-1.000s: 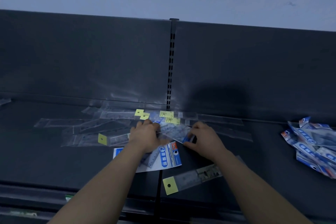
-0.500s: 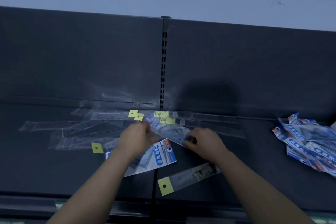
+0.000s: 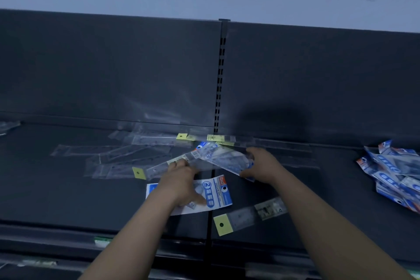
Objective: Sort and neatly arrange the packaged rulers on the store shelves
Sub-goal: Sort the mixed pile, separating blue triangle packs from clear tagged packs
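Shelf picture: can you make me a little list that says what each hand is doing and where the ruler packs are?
left hand: pressing on clear ruler packs
right hand: gripping a blue-printed pack, lifted at a slant
flat pack: blue and white, partly under the left hand
lone ruler: yellow tag, near the front edge
clear rulers: scattered on the left
blue pile: messy, far right
shelf: dark

Dim, bluish cast overall. Dark shelf (image 3: 68, 188) swallows detail. Soft shadow on back panel (image 3: 272, 118) right of centre. Faint glare on clear ruler sleeves (image 3: 127, 161). Slight motion blur; wide-angle bowing along top edge.
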`<move>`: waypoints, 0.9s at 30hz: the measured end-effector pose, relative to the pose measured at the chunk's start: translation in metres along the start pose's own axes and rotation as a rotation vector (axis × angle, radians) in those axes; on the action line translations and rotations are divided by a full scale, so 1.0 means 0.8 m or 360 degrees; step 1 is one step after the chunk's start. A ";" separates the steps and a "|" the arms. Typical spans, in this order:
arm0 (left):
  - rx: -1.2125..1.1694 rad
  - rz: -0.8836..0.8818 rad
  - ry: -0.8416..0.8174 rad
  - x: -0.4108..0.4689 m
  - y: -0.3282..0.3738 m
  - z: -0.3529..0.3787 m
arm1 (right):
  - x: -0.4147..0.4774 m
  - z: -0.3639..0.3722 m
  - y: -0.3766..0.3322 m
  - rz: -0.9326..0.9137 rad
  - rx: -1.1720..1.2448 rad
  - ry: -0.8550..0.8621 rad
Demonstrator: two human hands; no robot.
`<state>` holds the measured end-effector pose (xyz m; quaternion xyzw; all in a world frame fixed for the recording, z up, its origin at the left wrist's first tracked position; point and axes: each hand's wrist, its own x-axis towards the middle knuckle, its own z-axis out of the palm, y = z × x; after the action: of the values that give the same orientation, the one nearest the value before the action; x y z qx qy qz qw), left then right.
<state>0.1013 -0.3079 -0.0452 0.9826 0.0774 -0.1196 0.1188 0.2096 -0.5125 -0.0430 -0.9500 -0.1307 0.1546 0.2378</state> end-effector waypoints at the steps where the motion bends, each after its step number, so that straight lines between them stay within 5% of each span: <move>1: -0.0013 -0.0004 0.0002 -0.001 -0.001 -0.003 | -0.003 -0.002 -0.001 0.0045 0.0035 0.0013; 7: -0.0292 -0.0027 -0.0038 -0.001 -0.002 -0.001 | -0.007 -0.001 0.000 0.0254 0.0013 -0.0103; 13: -0.0477 -0.0041 0.0012 0.002 -0.003 -0.002 | -0.016 -0.014 0.007 0.0229 0.0002 0.0108; 20: -0.1228 -0.0089 0.0455 0.012 0.015 -0.035 | -0.043 -0.049 0.018 0.0055 0.0583 0.0788; 27: -0.2277 0.0047 0.0292 0.027 0.091 -0.055 | -0.075 -0.083 0.049 -0.0247 0.0731 0.0905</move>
<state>0.1447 -0.3642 0.0063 0.6711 0.1332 0.0450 0.7279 0.1849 -0.5925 0.0075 -0.8641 -0.0930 -0.1085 0.4826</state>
